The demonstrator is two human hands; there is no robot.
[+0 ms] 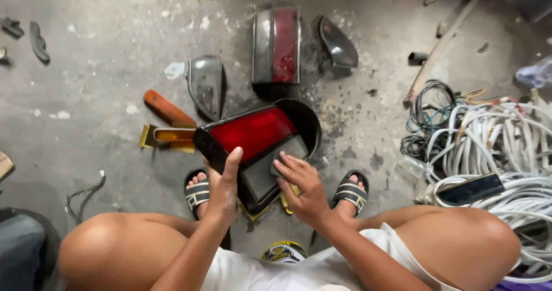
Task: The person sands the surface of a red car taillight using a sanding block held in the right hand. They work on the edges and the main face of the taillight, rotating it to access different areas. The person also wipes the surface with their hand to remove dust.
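We see the left hand [223,183] clamped on the near edge of a red tail-light unit [253,134], which lies tilted at centre over the concrete floor [103,78]. The right hand [302,183] presses flat on its grey lens section. At 12 o'clock lies a second tail light [277,45]; at 3 o'clock, coiled white cables [506,147].

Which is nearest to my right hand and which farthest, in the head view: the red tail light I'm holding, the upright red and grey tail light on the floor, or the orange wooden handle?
1. Red tail light: under the right hand.
2. Upright red and grey tail light: straight ahead.
3. Orange wooden handle: far left.
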